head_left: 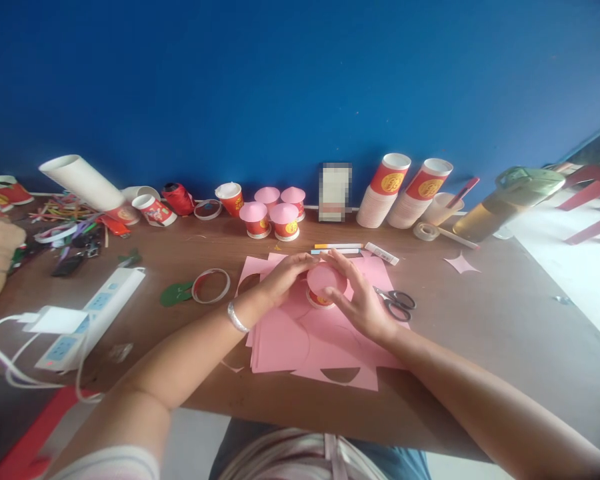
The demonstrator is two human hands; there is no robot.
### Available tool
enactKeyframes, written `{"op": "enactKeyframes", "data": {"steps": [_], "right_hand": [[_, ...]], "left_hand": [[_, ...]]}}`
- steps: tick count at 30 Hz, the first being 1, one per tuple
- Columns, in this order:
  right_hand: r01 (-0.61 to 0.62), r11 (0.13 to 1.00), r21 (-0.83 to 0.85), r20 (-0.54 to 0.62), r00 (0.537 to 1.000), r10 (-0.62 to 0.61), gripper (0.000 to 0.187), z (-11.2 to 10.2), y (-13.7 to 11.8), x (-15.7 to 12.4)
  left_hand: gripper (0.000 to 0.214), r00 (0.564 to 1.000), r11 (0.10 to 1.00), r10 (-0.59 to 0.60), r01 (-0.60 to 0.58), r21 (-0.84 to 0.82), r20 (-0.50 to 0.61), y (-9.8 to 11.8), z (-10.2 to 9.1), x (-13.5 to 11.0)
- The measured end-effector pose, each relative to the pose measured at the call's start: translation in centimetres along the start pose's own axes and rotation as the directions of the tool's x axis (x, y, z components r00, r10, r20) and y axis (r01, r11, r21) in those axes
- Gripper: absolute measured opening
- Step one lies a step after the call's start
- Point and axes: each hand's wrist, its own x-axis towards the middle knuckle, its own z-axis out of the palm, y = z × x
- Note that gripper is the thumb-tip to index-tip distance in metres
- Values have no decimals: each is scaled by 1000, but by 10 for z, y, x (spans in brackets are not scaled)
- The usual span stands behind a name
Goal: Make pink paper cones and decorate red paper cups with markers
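Tabletop (200, 363): brown, beneath both grips.
Pink paper (325, 350): layered sheets under both grips.
Right grip (364, 301): spread around the right side of a cup (319, 300), thumb at the front of its pink top (323, 277).
Left grip (286, 279): fingers curved at the top's left; cannot tell whether it pinches.
Cup: upright between the grips.
Scissors (395, 302): just right of the right grip.
Glue stick (383, 253): beyond the right grip.
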Motion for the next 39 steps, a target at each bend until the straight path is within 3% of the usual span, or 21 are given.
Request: {"op": "enactKeyframes", "data": {"steps": [3,5,6,8,11,14,17,25,28,31,34,39], "right_hand": [[56,996,73,-84,995,-49,64,-8,4,1],[25,998,59,-150,988,-16,59,-13,7,3],[3,999,36,-166,986,3,58,-15,8,4],[-18,1000,-21,-157,987,14,58,-17,11,6],[43,995,-94,-106,993,-53,59,-15,14,7],[131,979,-157,-51,989,-140,64,-11,16,5],[186,962,-199,10,982,-188,67,-6,17,3],[213,956,-204,38,977,-209,56,2,23,0],[210,967,-146,15,977,-210,55,-4,18,2],[159,984,-84,-107,980,-167,53,-12,11,4],[60,997,-40,-211,975,-68,52,-16,10,6],[-25,1000,16,-226,974,28,51,-12,21,7]], "left_hand": [[38,988,993,12,7,121,-156,-1,-2,-5],[43,966,944,154,-83,318,-205,3,-2,-10],[48,953,892,248,-155,424,-174,5,-1,-13],[59,921,739,390,-314,596,2,10,1,-18],[69,863,505,436,-470,724,256,12,5,-22],[73,833,364,428,-514,777,351,5,7,-21],[71,836,298,406,-503,811,369,-4,7,-20],[67,868,225,336,-451,864,365,-3,7,-23],[70,835,208,376,-498,842,401,-2,4,-22],[76,802,209,426,-538,817,419,2,4,-20],[78,839,263,378,-504,823,392,10,8,-19],[75,878,337,280,-468,817,388,24,19,-12]]}}
